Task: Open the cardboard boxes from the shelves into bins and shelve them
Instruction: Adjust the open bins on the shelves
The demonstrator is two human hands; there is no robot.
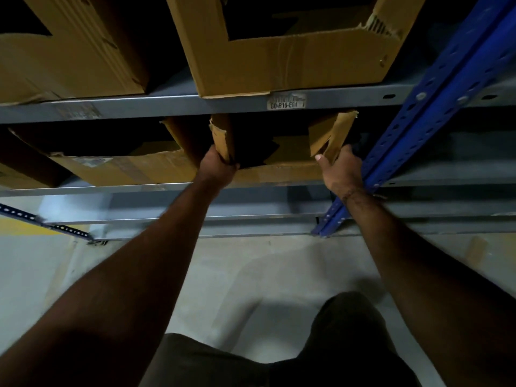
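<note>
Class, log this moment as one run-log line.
stage: shelving bin | left hand: grips left wall of cut-open cardboard box | right hand: grips its right wall | box: on lower shelf

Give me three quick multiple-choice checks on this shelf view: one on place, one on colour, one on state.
1. Which shelf holds the box both hands grip?
A. The one above the labelled beam
B. The one below the labelled beam
C. The floor

2. What colour is the rack upright beside the right hand?
A. Blue
B. Red
C. Yellow

3. How is the front of the gripped box?
A. Taped shut
B. Cut open with torn edges
C. Wrapped in plastic

Answers:
1. B: the left hand and right hand grip the cut box under the labelled beam.
2. A: the upright is blue.
3. B: ragged flaps flank a dark opening.
</note>
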